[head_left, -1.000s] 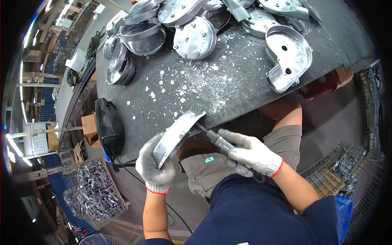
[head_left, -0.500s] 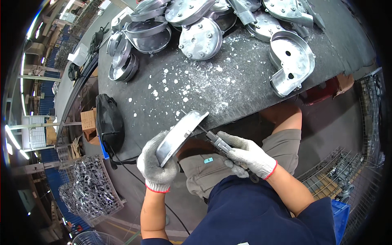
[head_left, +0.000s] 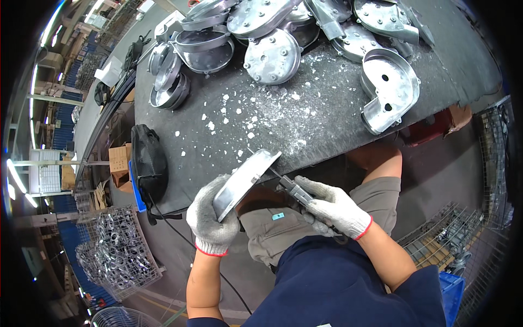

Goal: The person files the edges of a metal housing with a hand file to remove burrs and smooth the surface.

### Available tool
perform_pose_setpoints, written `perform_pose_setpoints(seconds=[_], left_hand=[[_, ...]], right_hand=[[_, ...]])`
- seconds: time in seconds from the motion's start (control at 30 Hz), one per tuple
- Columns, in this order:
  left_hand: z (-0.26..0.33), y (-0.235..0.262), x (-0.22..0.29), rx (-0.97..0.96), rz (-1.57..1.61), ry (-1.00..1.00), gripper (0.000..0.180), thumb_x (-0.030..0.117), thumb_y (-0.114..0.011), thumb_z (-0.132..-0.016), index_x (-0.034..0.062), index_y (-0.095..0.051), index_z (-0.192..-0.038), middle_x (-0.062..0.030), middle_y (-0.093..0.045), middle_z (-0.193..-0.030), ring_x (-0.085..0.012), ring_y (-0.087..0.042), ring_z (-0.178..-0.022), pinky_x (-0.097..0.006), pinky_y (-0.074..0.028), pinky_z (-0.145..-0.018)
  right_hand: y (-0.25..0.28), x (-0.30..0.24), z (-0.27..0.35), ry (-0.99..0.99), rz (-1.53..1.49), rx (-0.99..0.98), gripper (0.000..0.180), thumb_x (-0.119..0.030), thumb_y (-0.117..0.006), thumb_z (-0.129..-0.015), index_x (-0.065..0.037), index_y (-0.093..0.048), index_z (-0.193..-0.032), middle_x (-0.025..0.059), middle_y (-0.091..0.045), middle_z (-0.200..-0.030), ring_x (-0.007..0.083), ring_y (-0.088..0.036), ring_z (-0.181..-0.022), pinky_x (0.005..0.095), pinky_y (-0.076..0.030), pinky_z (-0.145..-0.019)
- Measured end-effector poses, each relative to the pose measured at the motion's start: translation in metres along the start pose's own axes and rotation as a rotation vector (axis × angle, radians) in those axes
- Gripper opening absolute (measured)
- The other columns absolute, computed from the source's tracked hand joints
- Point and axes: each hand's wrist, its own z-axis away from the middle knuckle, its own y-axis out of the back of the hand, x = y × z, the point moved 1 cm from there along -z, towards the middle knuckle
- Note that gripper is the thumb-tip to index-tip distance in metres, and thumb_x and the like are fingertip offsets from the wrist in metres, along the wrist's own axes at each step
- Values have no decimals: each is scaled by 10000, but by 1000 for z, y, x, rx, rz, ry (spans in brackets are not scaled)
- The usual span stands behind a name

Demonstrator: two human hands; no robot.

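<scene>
My left hand (head_left: 213, 215), in a white knit glove with a red cuff, grips a silver metal housing (head_left: 243, 182) tilted on edge, its rim toward the table. Closed around a slim grey handheld tool (head_left: 296, 189) is my gloved right hand (head_left: 338, 210). The tool's thin rod points at the housing, and its tip passes behind the housing's right edge; contact cannot be made out. On the dark table top (head_left: 327, 117) ahead lies a single curved housing (head_left: 389, 82) with two dark holes, at the right.
Several silver housings (head_left: 272, 57) are piled along the far side. Pale metal chips (head_left: 250, 119) litter the table. A black bag (head_left: 148, 163) sits at the left edge. Wire baskets of metal parts (head_left: 117, 248) stand at lower left and right, with a blue crate (head_left: 451, 291).
The view has shifted slightly, so the table things appear a little lower and further right. Both hands keep their grips, with the housing and tool in nearly the same pose.
</scene>
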Motion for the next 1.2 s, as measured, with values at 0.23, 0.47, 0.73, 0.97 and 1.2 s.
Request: perform_pose_setpoints(seconds=[0.23, 0.47, 0.73, 0.97, 1.2], left_hand=[[2, 0, -2, -5, -10, 15, 280, 92, -718, -1000, -40, -700, -1246, -217, -802, -1165, -369, -817, -1037, -412, -624, -950], [0, -2, -1, 1, -25, 12, 396, -70, -723, -843, -50, -717, -1238, -249, -806, -1154, -386, -823, -1047, -405, -635, -940], [-13, 4, -16, 95, 11, 67, 341, 16, -738, -969, -11, -694, -1306, -190, -810, -1122, -319, -818, -1028, -412, -640, -944], [64, -57, -40, -286, -140, -373, 501, 326, -771, -749, 160, -786, -1222, -104, -748, -1233, -337, -690, -1129, -693, -490, -1036], [88, -70, -45, -260, -168, -337, 396, 249, -721, -830, 229, -804, -1216, -54, -750, -1254, -299, -670, -1198, -756, -453, -1089]], right_hand=[[-5, -13, 8, -20, 135, 24, 752, -148, -653, -1097, -123, -314, -1767, 32, -637, -894, 76, -564, -569, 242, -456, -481], [1, -18, 12, -70, 207, 56, 727, -193, -657, -1098, -154, -351, -1756, 5, -636, -892, 56, -548, -574, 222, -433, -484], [13, -19, 35, 56, 519, 28, 890, -285, -816, -986, -64, -377, -1728, 89, -708, -1117, 93, -615, -646, 264, -532, -551], [34, -4, 56, 246, 770, 396, 1043, -167, -909, -897, -2, -317, -1739, 110, -679, -1439, 134, -670, -1144, 326, -577, -1009], [2, -13, 38, 337, 1035, 227, 833, -60, -787, -997, -35, -379, -1723, 194, -733, -1438, 200, -725, -1278, 342, -557, -1120]])
